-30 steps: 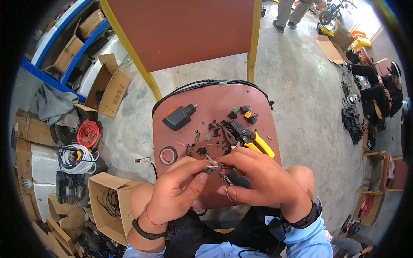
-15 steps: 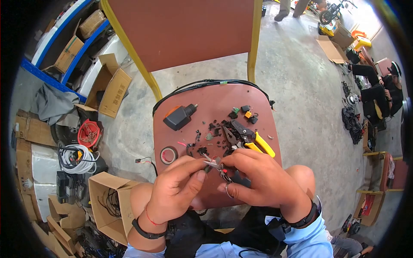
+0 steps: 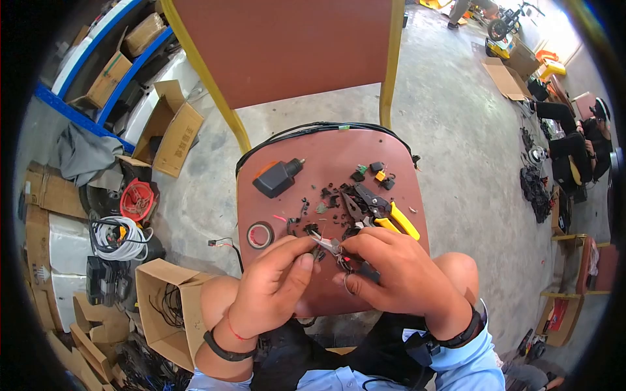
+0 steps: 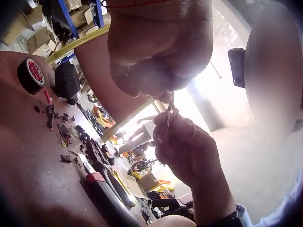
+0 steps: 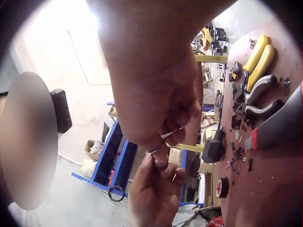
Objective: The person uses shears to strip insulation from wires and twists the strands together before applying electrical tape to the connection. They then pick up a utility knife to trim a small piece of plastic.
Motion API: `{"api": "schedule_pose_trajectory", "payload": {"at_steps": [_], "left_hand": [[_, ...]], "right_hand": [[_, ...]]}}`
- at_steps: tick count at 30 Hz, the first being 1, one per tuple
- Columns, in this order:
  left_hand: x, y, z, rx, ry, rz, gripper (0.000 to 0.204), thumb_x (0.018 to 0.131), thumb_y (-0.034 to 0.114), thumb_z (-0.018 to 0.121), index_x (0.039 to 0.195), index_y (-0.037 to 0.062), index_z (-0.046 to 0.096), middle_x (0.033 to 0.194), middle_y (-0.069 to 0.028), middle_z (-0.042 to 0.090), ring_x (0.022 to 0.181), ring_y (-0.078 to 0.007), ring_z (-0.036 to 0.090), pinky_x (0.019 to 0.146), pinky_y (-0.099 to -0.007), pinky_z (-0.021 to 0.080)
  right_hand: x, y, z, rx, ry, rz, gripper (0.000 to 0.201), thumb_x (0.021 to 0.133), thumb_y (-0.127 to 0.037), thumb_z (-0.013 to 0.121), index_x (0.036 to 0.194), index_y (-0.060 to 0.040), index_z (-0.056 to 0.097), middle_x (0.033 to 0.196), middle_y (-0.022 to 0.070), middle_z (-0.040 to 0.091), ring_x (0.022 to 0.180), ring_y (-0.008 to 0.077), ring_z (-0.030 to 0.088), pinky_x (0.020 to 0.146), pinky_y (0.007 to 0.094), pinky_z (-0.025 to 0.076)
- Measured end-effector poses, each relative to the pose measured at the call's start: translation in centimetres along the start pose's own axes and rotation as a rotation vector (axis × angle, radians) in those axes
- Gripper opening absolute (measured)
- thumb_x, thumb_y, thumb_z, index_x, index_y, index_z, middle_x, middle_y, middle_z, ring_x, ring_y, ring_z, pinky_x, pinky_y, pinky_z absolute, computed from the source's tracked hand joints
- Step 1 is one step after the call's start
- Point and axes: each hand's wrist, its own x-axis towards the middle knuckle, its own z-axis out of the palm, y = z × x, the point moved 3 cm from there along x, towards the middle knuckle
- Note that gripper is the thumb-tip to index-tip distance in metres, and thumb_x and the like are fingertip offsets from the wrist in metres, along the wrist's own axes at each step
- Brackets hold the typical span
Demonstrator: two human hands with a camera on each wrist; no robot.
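Note:
My right hand (image 3: pixel 398 274) holds small metal scissors (image 3: pixel 332 247), one handle loop showing by the thumb. The blades point toward the left fingertips. Thumb and forefinger of my left hand (image 3: pixel 277 277) pinch a small dark piece (image 3: pixel 317 255), mostly hidden by the fingers; its kind I cannot tell. In the right wrist view a thin yellowish strand (image 5: pixel 174 176) sticks out by the left fingers. Both hands are close together over the near part of the red-brown chair seat (image 3: pixel 326 146). Just beyond them lie black scraps (image 3: pixel 332 199) and yellow-handled wire strippers (image 3: pixel 398 220).
A roll of black tape (image 3: pixel 260 234) and a black-and-orange bottle-shaped part (image 3: pixel 278 178) lie on the seat's left. Small connectors (image 3: pixel 378 174) sit at the back right. A black cable (image 3: pixel 306 128) runs along the back edge. An open cardboard box (image 3: pixel 160 313) stands by my left leg.
The scissor blades have swung to point farther away from me, near the left fingertips. Both hands stay close together. The head view has shifted slightly, and a person at the back has walked to the right.

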Motion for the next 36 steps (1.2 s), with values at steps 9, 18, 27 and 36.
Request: {"api": "schedule_pose_trajectory", "payload": {"at_steps": [9,18,27,36], "left_hand": [[0.1,-0.1,0.5,0.166,0.188,0.059,0.032,0.092,0.012,0.075,0.119,-0.0013,0.066,0.102,-0.0116,0.07,0.086,-0.0217,0.066,0.079,-0.0329,0.052],[-0.3,-0.6,0.3,0.144,0.285,-0.026,0.02,0.092,0.014,0.077,0.108,0.0023,0.072,0.096,-0.0107,0.074,0.085,-0.0251,0.066,0.079,-0.0349,0.051],[-0.6,-0.5,0.2,-0.32,0.133,-0.179,0.024,0.104,0.014,0.062,0.123,-0.0015,0.064,0.094,-0.0052,0.066,0.087,-0.0121,0.06,0.078,-0.0261,0.049],[-0.3,-1.0,-0.1,-0.624,-0.01,-0.21,0.028,0.11,0.022,0.051,0.124,-0.0006,0.06,0.096,-0.0043,0.064,0.074,-0.0082,0.05,0.065,-0.0233,0.04]], "right_hand": [[-0.1,0.1,0.4,-0.057,0.024,-0.014,0.027,0.084,-0.018,0.076,0.102,-0.0034,0.065,0.087,0.0121,0.063,0.081,0.0343,0.065,0.068,0.0429,0.051],[0.1,-0.2,0.8,-0.115,0.089,-0.05,0.026,0.08,-0.015,0.078,0.099,-0.0029,0.065,0.085,0.011,0.063,0.077,0.0329,0.064,0.066,0.0416,0.051],[0.2,-0.3,0.6,-0.119,0.088,-0.077,0.028,0.078,-0.012,0.078,0.1,-0.0021,0.065,0.085,0.0111,0.062,0.078,0.0327,0.064,0.067,0.0415,0.051],[0.2,0.0,0.5,-0.058,0.032,-0.065,0.028,0.081,-0.013,0.076,0.106,-0.0036,0.065,0.09,0.0118,0.062,0.082,0.033,0.064,0.07,0.0416,0.051]]}}
